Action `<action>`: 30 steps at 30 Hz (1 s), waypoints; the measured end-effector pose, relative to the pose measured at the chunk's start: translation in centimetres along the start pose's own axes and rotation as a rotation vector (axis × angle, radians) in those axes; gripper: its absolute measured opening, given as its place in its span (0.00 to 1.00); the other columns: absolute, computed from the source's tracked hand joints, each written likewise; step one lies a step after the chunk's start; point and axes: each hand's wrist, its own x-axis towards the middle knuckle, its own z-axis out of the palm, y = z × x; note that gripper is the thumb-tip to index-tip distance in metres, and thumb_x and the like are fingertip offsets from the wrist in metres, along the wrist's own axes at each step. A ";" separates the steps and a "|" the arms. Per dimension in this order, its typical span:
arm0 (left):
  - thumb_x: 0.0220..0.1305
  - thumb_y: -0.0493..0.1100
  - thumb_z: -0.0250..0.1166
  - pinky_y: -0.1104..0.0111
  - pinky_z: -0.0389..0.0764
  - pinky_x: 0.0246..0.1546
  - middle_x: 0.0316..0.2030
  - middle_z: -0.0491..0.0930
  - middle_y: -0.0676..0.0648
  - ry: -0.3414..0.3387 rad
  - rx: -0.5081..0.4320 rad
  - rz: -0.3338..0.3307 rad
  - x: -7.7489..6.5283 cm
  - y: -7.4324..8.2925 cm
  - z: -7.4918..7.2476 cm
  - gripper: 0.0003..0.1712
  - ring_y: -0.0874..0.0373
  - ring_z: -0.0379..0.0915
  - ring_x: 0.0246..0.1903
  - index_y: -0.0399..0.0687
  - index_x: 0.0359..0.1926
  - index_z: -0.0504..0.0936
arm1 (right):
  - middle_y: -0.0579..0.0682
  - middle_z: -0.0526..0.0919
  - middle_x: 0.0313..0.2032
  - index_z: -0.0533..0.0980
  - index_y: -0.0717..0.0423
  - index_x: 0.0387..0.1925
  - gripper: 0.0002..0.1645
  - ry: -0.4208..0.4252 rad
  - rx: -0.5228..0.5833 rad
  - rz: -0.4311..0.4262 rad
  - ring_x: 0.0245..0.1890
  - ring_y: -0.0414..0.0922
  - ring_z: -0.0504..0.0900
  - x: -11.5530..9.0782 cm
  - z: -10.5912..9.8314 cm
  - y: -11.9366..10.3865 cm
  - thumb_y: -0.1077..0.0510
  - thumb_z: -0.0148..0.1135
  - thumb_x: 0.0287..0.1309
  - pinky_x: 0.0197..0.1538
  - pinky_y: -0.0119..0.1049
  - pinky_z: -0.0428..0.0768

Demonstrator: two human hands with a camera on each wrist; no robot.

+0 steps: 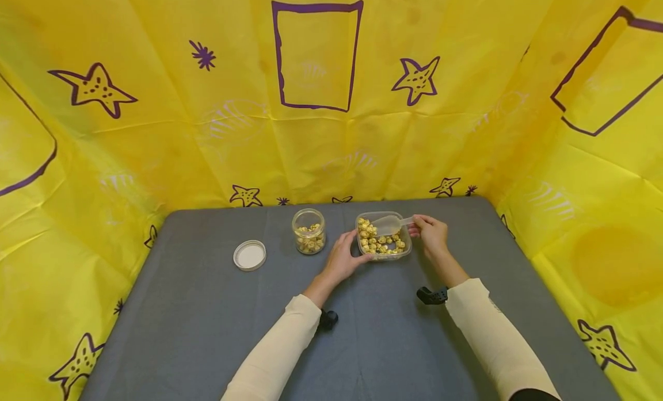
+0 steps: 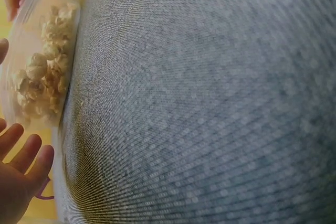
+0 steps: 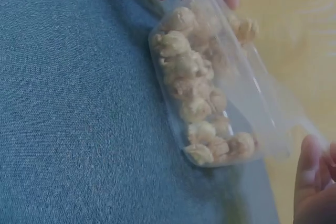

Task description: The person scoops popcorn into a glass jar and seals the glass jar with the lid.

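A clear plastic container (image 1: 384, 257) of popcorn (image 1: 383, 247) stands near the table's far edge. My left hand (image 1: 343, 258) is at its left side, thumb by the near rim. Seen in the left wrist view, the left fingers (image 2: 41, 167) are fairly straight, beside the container wall. My right hand (image 1: 431, 233) pinches the handle of a translucent scoop (image 1: 387, 225) at the container's right side. The scoop's bowl is inside the container, slanting over the popcorn. In the right wrist view the right thumb (image 3: 308, 163) presses on the handle.
An uncovered clear jar (image 1: 309, 240), partly filled with popcorn, stands left of the container. A round white lid (image 1: 250, 255) lies farther left on the grey table (image 1: 207, 332). A yellow patterned curtain (image 1: 321, 148) surrounds the back and sides.
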 end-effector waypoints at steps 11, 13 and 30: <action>0.57 0.59 0.70 0.48 0.67 0.65 0.68 0.65 0.39 0.001 0.019 0.007 0.1 -0.1 -0.1 0.49 0.41 0.63 0.67 0.47 0.73 0.60 | 0.44 0.82 0.17 0.75 0.72 0.46 0.12 -0.015 -0.006 0.020 0.15 0.35 0.80 -0.5 -0.2 0.0 0.65 0.57 0.66 0.24 0.26 0.80; 0.57 0.59 0.70 0.49 0.67 0.65 0.68 0.65 0.40 0.002 0.023 0.006 0.1 -0.1 -0.1 0.48 0.41 0.62 0.67 0.47 0.73 0.61 | 0.44 0.82 0.18 0.73 0.77 0.51 0.18 -0.042 -0.028 0.022 0.15 0.35 0.80 -0.8 0.1 0.2 0.65 0.56 0.67 0.24 0.26 0.81; 0.58 0.57 0.70 0.49 0.67 0.66 0.67 0.66 0.40 0.010 0.025 0.008 0.1 -0.2 -0.1 0.46 0.43 0.63 0.67 0.47 0.72 0.62 | 0.45 0.83 0.17 0.65 0.82 0.59 0.23 -0.137 -0.029 0.170 0.16 0.36 0.82 -1.3 0.2 -0.8 0.67 0.51 0.68 0.25 0.26 0.81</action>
